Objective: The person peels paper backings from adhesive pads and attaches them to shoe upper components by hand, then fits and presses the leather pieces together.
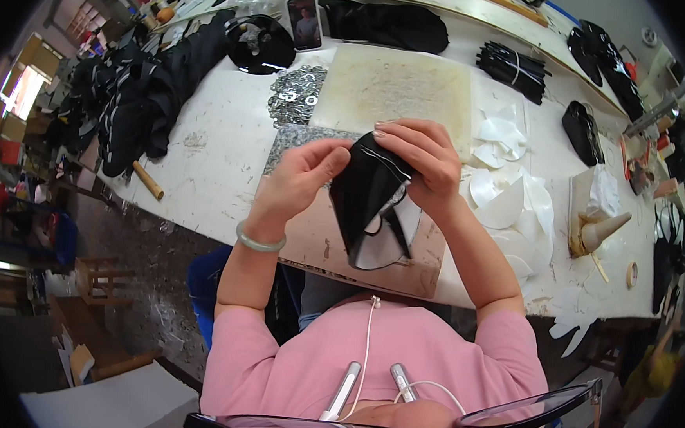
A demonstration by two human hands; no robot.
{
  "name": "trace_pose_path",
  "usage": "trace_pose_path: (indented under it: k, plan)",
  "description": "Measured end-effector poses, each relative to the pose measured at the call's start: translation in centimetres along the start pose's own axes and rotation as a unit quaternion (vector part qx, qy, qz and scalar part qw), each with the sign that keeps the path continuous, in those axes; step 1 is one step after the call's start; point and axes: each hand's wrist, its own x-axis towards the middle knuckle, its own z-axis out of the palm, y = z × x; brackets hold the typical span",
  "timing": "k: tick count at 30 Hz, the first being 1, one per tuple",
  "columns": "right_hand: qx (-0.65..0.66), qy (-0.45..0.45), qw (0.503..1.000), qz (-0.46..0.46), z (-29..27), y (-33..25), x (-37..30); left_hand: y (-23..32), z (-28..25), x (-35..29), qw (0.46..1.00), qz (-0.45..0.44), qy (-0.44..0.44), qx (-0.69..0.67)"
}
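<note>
A glossy black piece with a pale grey lining, shaped like a shoe upper (357,199), is held up over the near edge of the table. My left hand (314,169) pinches its upper left edge between thumb and fingers. On the top right, my right hand (423,160) is closed over the folded edge, its fingers bent across the black surface and its thumb hidden. A thin white line runs along the fold. The lower part hangs free, with the lining and a narrow black strap showing.
Behind my hands lies a pale square board (397,84), beside a pile of metal rings (296,93). White cut pieces (508,197) and a cone-shaped tool (604,232) are to the right. Black material (162,85) heaps at left; a phone (304,23) stands at the back.
</note>
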Motion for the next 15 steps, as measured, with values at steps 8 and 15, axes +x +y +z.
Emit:
trace_pose_path:
  k: [8,15]
  plan:
    - [0.014,0.066,0.973,0.219,-2.2,-2.4,0.3,0.2,3.2,-1.2,0.981,0.121,0.080,-0.126]
    - [0.596,0.082,0.671,0.434,-2.6,-4.1,-0.7,-0.8,5.2,-1.3,0.979,0.179,0.088,-0.041]
